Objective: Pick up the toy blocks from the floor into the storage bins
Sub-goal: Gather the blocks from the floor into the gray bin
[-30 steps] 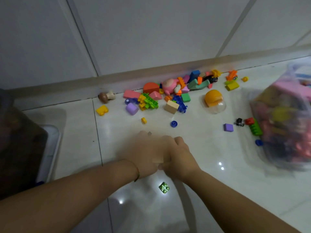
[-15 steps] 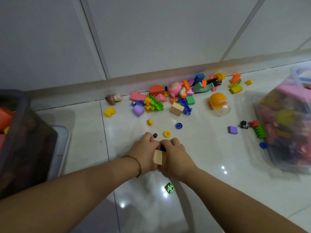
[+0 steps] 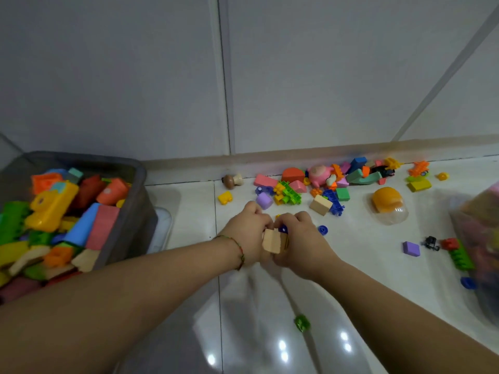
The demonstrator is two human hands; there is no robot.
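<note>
My left hand (image 3: 247, 233) and my right hand (image 3: 299, 241) are cupped together above the floor, fingers curled. Between them they hold a tan wooden block (image 3: 272, 241) and small blue and yellow pieces (image 3: 282, 228), partly hidden by the fingers. A heap of coloured toy blocks (image 3: 324, 182) lies along the wall beyond my hands. A grey storage bin (image 3: 140, 190) full of blocks stands at the left. A clear bin (image 3: 480, 238) with toys shows blurred at the right edge.
Loose pieces lie around: a green brick (image 3: 302, 323) near me, a purple cube (image 3: 411, 249), a blue ring (image 3: 322, 230), an orange capsule (image 3: 387, 203), a wooden mushroom (image 3: 231, 181). A white lid (image 3: 162, 225) sits beside the grey bin. The wall runs close behind the heap.
My cupped hands have lifted off the floor with the gathered blocks. The view has swung left, bringing the filled grey bin into sight.
</note>
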